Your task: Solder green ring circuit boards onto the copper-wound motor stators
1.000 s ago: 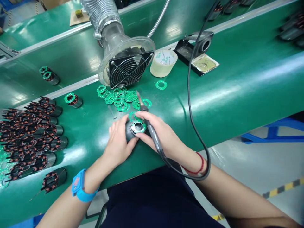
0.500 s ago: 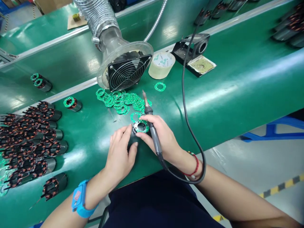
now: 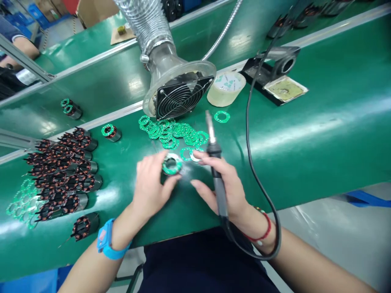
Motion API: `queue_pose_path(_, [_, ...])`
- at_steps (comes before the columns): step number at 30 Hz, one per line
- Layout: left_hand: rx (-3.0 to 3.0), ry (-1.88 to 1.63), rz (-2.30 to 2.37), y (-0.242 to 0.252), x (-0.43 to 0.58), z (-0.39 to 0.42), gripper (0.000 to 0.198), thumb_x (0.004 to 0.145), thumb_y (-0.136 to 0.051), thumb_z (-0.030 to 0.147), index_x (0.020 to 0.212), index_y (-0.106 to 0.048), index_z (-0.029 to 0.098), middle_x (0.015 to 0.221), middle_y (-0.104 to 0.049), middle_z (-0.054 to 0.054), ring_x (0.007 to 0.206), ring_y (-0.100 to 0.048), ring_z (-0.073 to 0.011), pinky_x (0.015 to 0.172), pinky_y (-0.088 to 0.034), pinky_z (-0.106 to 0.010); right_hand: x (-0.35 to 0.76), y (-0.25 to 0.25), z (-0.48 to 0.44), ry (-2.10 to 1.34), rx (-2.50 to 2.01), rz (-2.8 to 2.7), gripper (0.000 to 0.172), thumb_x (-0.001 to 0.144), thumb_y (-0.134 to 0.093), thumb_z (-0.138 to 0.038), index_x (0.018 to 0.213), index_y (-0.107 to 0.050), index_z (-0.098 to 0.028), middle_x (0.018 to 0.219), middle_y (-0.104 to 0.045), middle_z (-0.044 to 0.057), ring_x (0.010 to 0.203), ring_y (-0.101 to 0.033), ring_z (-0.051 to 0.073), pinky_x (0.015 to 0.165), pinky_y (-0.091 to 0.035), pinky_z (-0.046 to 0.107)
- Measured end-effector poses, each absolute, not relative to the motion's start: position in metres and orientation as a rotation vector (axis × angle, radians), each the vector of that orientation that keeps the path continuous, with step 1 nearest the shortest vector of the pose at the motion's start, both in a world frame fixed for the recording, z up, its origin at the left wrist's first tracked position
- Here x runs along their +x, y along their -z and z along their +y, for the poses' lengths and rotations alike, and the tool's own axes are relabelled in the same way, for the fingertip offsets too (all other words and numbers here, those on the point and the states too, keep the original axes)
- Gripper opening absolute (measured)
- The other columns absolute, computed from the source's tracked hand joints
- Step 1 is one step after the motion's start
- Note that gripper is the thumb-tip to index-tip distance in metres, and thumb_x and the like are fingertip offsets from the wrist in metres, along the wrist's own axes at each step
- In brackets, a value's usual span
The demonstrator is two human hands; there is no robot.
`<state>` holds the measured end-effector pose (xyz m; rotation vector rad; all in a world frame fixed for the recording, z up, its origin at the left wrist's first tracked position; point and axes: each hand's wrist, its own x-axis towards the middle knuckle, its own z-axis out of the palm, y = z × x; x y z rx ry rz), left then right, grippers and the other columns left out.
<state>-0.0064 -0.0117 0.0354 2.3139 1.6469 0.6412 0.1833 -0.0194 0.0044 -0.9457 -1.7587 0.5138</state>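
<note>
My left hand [image 3: 151, 185] is closed round a small cylindrical motor stator topped with a green ring board [image 3: 171, 165], holding it upright on the green table [image 3: 305, 134]. My right hand [image 3: 221, 185] grips a black soldering iron [image 3: 215, 162] between thumb and palm, tip pointing away from me, with its other fingers stretched toward the stator without touching it. A loose pile of green ring boards [image 3: 174, 132] lies just beyond both hands.
A fume extractor fan [image 3: 180, 95] on a ribbed hose stands behind the pile. A tape roll [image 3: 226, 87] and a soldering iron stand [image 3: 276, 71] sit to the right. Several copper-wound stators [image 3: 61, 175] lie stacked at the left. The iron's cable [image 3: 253, 162] loops by my right wrist.
My right hand has let go of the stator and drawn back to the right with the iron. My left hand now holds the stator alone.
</note>
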Motion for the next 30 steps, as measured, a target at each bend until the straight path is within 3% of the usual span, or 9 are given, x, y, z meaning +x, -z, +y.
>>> queue_pose_path(3, [2.173,-0.711,2.044,-0.042,-0.039,0.007,0.050,0.083,-0.060,0.040,0.125,-0.044,0.018,0.118,-0.056,-0.013,0.112,-0.051,-0.0293,0.095,-0.039,-0.045,0.188,-0.003,-0.019,-0.507,-0.997,-1.650,0.053,0.081,-0.060,-0.012,0.129,-0.042,-0.024,0.124,-0.058,0.012,0.105,-0.061,0.025,0.084,-0.054,0.044])
queue_pose_path(8, [2.101,-0.338,2.525,-0.040,-0.088,0.039,0.047,0.079,-0.062,0.036,0.120,-0.053,0.016,0.136,-0.040,-0.020,0.123,-0.039,-0.0408,0.097,-0.036,-0.056,0.193,-0.001,-0.020,-0.563,-1.031,-1.603,0.051,0.081,-0.058,-0.009,0.127,-0.044,-0.025,0.122,-0.059,0.010,0.097,-0.062,0.022,0.077,-0.055,0.040])
queue_pose_path(11, [2.190,-0.242,2.388,-0.040,-0.106,0.058,0.048,0.078,-0.062,0.032,0.123,-0.050,0.018,0.135,-0.043,-0.017,0.122,-0.042,-0.0368,0.101,-0.036,-0.052,0.194,-0.002,-0.021,-0.609,-1.021,-1.587,0.050,0.082,-0.058,-0.009,0.127,-0.045,-0.025,0.122,-0.059,0.010,0.099,-0.062,0.023,0.076,-0.055,0.039])
queue_pose_path(18, [2.100,-0.158,2.167,-0.052,-0.130,0.111,0.049,0.073,-0.069,0.035,0.113,-0.050,0.015,0.109,-0.054,-0.009,0.105,-0.054,-0.0254,0.097,-0.044,-0.040,0.199,-0.001,-0.023,-0.618,-0.991,-1.622,0.044,0.084,-0.055,-0.010,0.125,-0.047,-0.025,0.116,-0.063,0.009,0.094,-0.064,0.021,0.076,-0.055,0.036])
queue_pose_path(24, [1.979,-0.389,2.431,-0.057,-0.135,0.180,0.050,0.073,-0.069,0.031,0.115,-0.047,0.016,0.118,-0.048,-0.011,0.113,-0.051,-0.0253,0.100,-0.042,-0.041,0.202,0.002,-0.011,-0.511,-1.094,-1.639,0.035,0.086,-0.052,-0.012,0.120,-0.051,-0.022,0.102,-0.066,0.009,0.083,-0.065,0.020,0.072,-0.055,0.035])
queue_pose_path(30, [1.999,-0.481,2.422,-0.062,-0.116,0.238,0.043,0.076,-0.061,0.022,0.115,-0.048,0.009,0.121,-0.049,-0.021,0.114,-0.054,-0.0324,0.096,-0.045,-0.050,0.199,-0.003,0.005,-0.270,-0.969,-1.705,0.034,0.085,-0.048,-0.005,0.114,-0.053,-0.022,0.081,-0.068,0.004,0.068,-0.064,0.017,0.061,-0.055,0.030])
